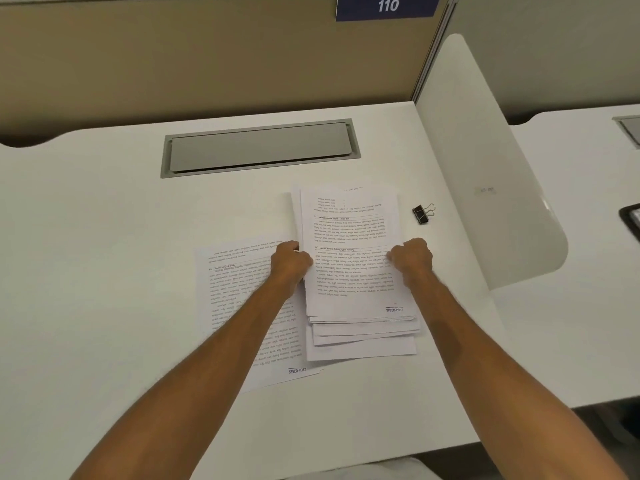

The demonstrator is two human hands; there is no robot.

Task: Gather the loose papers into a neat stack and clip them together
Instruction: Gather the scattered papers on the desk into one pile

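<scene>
Most papers [353, 271] are gathered mid-desk [104, 237] in a ragged stack, gripped at its sides by the left hand [291, 263] and right hand [412, 259]. One sheet [239, 299] is left out at the left. Squaring and clipping remain; the clip [420, 214] lies untouched nearby.

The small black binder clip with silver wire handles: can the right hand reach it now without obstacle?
Probably yes. The small black binder clip with silver wire handles lies on bare white desk just beyond the right hand, nothing between them. But that hand now grips the white paper stack.
</scene>
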